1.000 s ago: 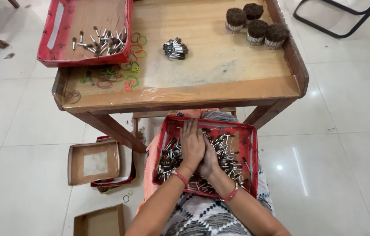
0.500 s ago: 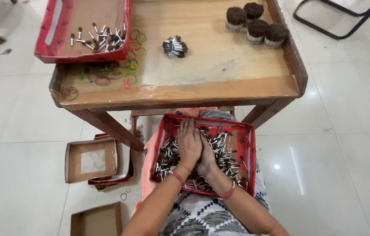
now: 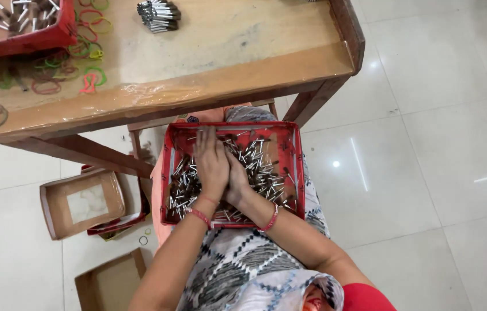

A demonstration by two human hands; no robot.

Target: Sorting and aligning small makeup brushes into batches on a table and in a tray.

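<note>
Both my hands, the left hand (image 3: 211,162) over the right hand (image 3: 237,179), lie pressed together on shiny metal pins (image 3: 260,167) in the red tray (image 3: 295,167) on my lap; my palms hide any grip. Beyond, the wooden table (image 3: 226,52) carries coloured rubber bands (image 3: 91,75).

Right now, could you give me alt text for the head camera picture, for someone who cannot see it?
A seated person's left hand and right hand press together into a red tray of small metal pieces on their lap. In front stands a wooden table with coloured rubber bands and a bundle of metal pieces.
</note>
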